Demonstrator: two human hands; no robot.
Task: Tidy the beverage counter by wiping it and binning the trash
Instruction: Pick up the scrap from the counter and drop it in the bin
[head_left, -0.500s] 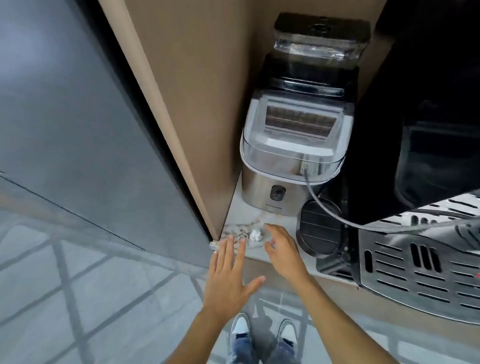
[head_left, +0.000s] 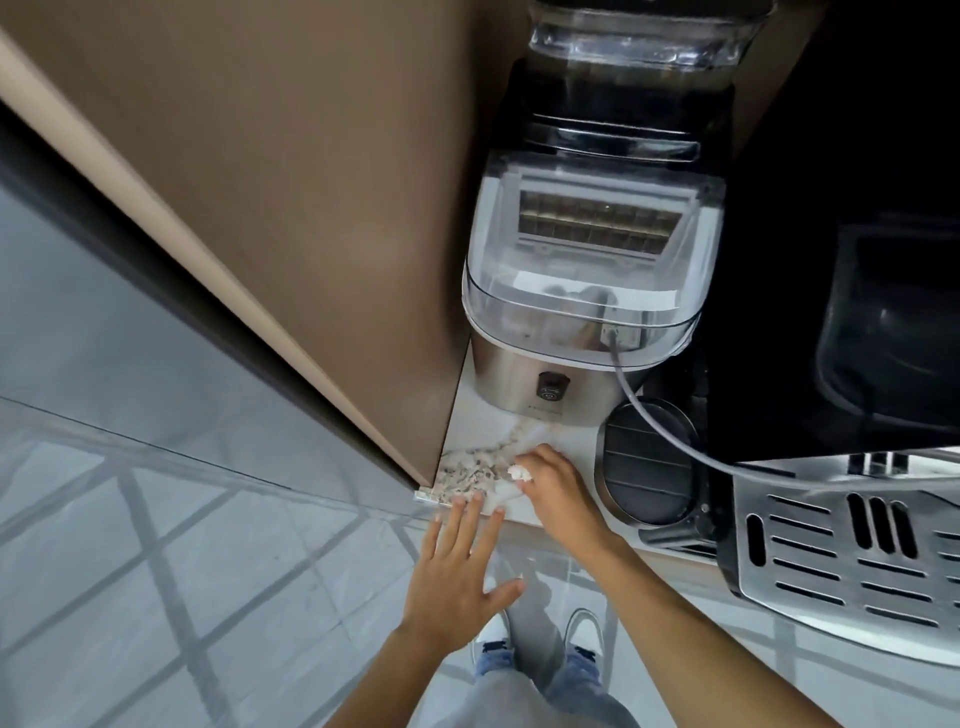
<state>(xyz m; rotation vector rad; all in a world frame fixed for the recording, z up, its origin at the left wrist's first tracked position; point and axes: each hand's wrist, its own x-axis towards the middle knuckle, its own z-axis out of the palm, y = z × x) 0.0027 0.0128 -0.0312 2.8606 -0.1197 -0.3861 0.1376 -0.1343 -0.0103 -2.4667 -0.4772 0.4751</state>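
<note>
Up close, right hand (head_left: 558, 499) fingers pinch a white wad (head_left: 518, 473) on the marble counter (head_left: 480, 431); left hand (head_left: 460, 566) splayed.

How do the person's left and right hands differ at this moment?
The left hand is open and flat, its fingers spread at the white counter edge; the right hand is curled around a small crumpled white paper scrap. Both are bare at the counter's front.
</note>
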